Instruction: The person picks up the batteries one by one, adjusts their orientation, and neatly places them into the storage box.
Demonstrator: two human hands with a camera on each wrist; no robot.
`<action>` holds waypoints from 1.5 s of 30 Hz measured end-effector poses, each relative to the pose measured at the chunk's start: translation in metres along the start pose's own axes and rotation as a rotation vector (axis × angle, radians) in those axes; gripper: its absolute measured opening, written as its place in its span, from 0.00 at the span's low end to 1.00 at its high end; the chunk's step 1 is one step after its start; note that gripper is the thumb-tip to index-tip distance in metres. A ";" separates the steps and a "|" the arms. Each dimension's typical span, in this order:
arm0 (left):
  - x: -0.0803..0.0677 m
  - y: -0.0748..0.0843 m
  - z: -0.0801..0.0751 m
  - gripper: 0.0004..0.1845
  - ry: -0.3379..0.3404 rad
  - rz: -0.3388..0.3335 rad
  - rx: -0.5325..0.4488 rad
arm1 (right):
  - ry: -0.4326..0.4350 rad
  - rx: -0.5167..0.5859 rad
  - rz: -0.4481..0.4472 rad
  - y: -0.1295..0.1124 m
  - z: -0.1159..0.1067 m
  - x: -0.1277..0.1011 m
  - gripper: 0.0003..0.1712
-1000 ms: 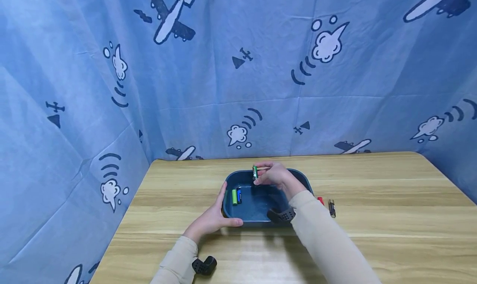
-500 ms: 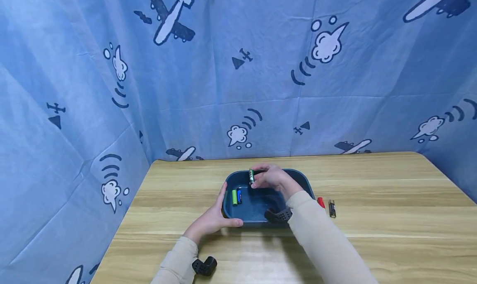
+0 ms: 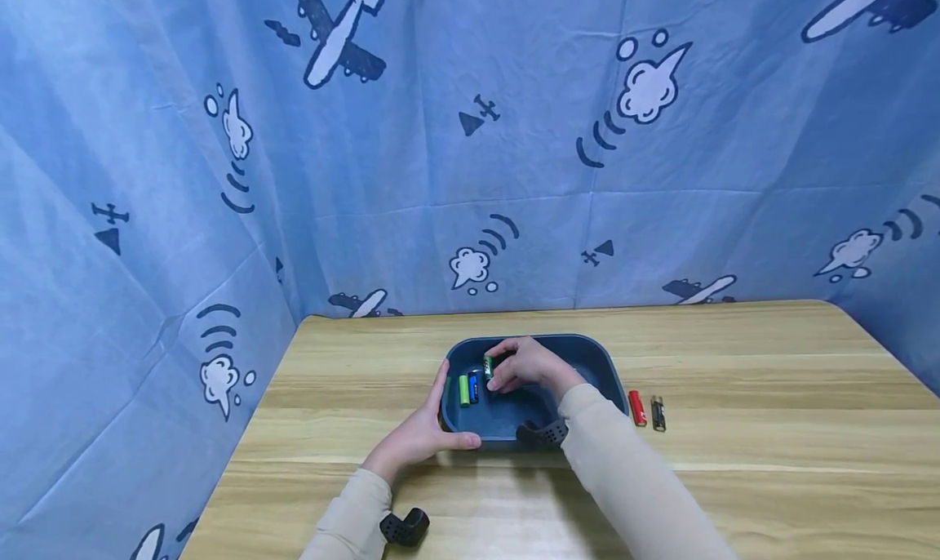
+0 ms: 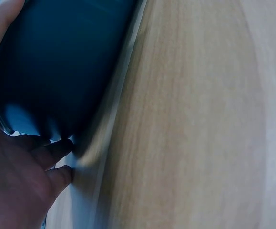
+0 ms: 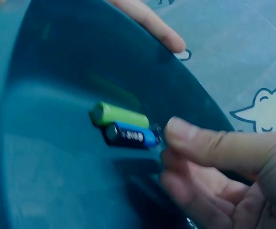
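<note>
My right hand (image 3: 525, 366) pinches a green battery (image 3: 488, 367) between thumb and fingers, holding it nearly upright inside a dark blue plastic tub (image 3: 602, 372). In the right wrist view the thumb and fingers mostly hide that battery. Just left of it, a light green battery (image 5: 123, 116) and a blue battery (image 5: 133, 135) lie side by side on the tub's floor, close together. My left hand (image 3: 419, 433) grips the tub's left end, its thumb along the front wall; in the left wrist view several fingers curl beneath the wall (image 4: 52, 71).
On the wooden table (image 3: 771, 380), right of the tub, lie a red battery (image 3: 637, 408) and a black battery with a copper end (image 3: 658, 413). A blue curtain (image 3: 529, 152) with printed airplanes hangs behind the table and along its left side.
My right hand has moved left and lower into the tub with the green battery, closer to the two lying batteries. The red battery now shows fully beside the sleeve. My left hand stays put.
</note>
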State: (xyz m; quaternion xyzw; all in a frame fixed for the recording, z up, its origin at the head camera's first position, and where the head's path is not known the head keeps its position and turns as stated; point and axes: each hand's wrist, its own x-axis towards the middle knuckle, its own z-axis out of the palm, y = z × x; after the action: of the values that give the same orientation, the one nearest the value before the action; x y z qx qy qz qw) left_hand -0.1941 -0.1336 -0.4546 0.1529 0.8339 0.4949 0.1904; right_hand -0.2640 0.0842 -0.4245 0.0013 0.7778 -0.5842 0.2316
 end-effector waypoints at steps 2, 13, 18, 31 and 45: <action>0.000 0.001 0.000 0.61 -0.004 0.001 -0.002 | -0.005 -0.010 0.004 0.002 0.004 0.001 0.27; -0.001 0.002 0.001 0.61 -0.004 -0.007 -0.013 | 0.018 -0.071 0.049 0.008 0.014 0.006 0.27; -0.002 0.001 0.000 0.61 0.001 -0.014 -0.002 | 0.041 -0.111 0.079 0.008 0.017 0.007 0.27; -0.002 0.001 0.000 0.61 -0.003 -0.011 0.001 | 0.096 -0.190 0.097 0.007 0.028 0.008 0.29; -0.003 0.002 0.000 0.62 -0.002 0.000 -0.009 | 0.104 -0.210 0.125 0.005 0.028 0.006 0.29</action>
State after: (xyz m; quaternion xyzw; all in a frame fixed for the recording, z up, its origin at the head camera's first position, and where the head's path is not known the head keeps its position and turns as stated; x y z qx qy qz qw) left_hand -0.1915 -0.1338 -0.4523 0.1527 0.8314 0.4985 0.1921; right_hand -0.2581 0.0584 -0.4368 0.0558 0.8440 -0.4831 0.2261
